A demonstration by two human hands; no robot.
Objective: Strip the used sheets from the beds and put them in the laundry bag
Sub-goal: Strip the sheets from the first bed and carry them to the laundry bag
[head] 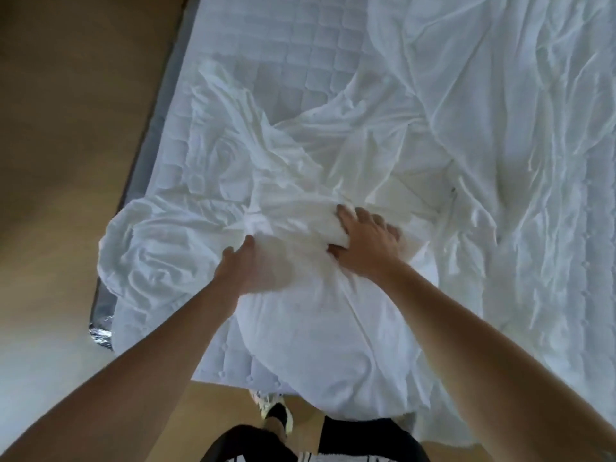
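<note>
Bed (266,61) w/ quilted pad bare at top left; rumpled white sheet (466,161) bunched over rest.

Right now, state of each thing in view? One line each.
Sheet: loose, bunched at the bed's near end, partly pulled back.
Quilted mattress: bared at the far left.
Left hand: gripping the bunched sheet.
Right hand: pressing on and gripping the bunch.
Laundry bag: not in view.

A wooden floor (66,135) lies beside the bed, under a dark shoe (278,415).
</note>
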